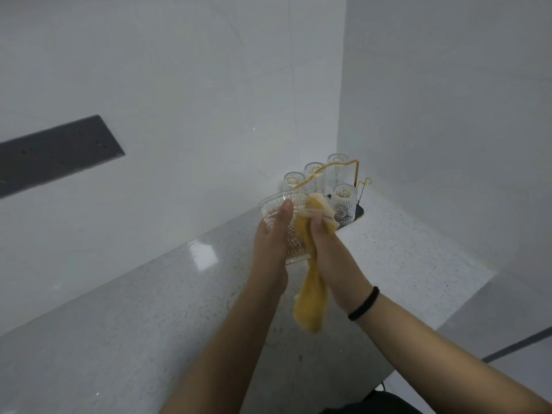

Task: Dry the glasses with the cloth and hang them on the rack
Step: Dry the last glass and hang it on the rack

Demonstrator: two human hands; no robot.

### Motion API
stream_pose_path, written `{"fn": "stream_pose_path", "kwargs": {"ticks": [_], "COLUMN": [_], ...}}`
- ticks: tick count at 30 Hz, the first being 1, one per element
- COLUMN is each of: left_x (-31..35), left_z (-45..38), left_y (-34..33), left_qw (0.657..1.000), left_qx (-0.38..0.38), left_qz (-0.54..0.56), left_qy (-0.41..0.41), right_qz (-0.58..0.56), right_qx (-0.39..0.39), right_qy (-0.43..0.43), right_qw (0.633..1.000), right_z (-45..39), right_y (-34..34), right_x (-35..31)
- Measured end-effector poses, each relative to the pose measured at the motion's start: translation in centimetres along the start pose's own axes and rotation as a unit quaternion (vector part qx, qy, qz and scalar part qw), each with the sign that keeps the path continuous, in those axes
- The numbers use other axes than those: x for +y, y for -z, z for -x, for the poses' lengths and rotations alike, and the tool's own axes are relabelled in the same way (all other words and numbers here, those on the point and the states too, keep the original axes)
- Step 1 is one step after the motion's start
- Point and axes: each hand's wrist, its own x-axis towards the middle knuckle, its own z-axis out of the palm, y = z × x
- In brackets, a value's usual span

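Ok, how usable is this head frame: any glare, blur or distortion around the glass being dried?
Head view: soft, even, dim lighting; one bright glare patch on the countertop; wide-angle tilt bends the walls; the glass in the left hand is clear, its edges hard to trace; the yellow cloth in the right hand looks slightly soft.

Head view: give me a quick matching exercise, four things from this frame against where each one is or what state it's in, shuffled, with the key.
Things:
1. ribbed glass
2. yellow cloth
3. gold wire rack
4. black band

States:
A. round the right wrist
B. stands in the counter's corner with four glasses on it
C. held in the left hand, above the counter
D. gripped by the right hand, its end hanging down

Pairs: 1-C, 2-D, 3-B, 4-A
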Motion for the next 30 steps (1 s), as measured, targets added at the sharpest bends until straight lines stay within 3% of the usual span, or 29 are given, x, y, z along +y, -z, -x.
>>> {"fn": "stream_pose_path", "kwargs": {"ticks": [3, 6, 8, 12, 15, 18, 21, 23, 27, 30], "left_x": [-0.1, -0.2, 0.0, 0.1, -0.3, -0.2, -0.6, -0.3, 0.2, 0.1], "left_z": [0.6, 0.8, 0.3, 0.5, 1.2, 1.5, 1.8, 1.7, 0.6, 0.9], "left_y": [-0.7, -0.9, -0.2, -0.3, -0.8, -0.7, -0.9, -0.8, 0.7, 0.3], "left_qw": [0.999, 0.999, 1.0, 0.991, 0.992, 0.997, 0.998, 0.998, 0.998, 0.998], "left_qx": [-0.027, -0.012, -0.006, 0.03, 0.014, 0.015, 0.0, 0.003, -0.015, -0.033], "left_qz": [-0.007, -0.013, -0.023, -0.124, -0.113, -0.068, -0.057, -0.044, 0.021, -0.001], "left_qy": [0.02, 0.04, 0.011, -0.037, -0.053, -0.039, -0.04, -0.048, -0.05, -0.048], "right_qz": [-0.098, -0.209, -0.198, -0.115, -0.078, -0.052, -0.165, -0.178, -0.054, -0.167], "right_qx": [0.077, 0.032, 0.008, 0.046, 0.062, 0.062, 0.046, 0.039, 0.006, 0.023], "right_qy": [-0.069, -0.105, -0.084, 0.017, 0.075, 0.0, -0.118, -0.1, 0.016, -0.028], "right_qw": [0.99, 0.972, 0.977, 0.992, 0.992, 0.997, 0.978, 0.978, 0.998, 0.985], "right_z": [-1.6, -2.3, -1.5, -0.6, -0.4, -1.2, -2.3, -1.9, 0.3, -0.9], "right_y": [0.9, 1.8, 1.3, 0.2, -0.7, 0.0, 1.5, 1.1, -1.0, 0.2], "right_x": [-1.2, -1.3, -0.9, -0.5, -0.8, -1.3, -2.3, -2.1, -0.6, -1.6]}}
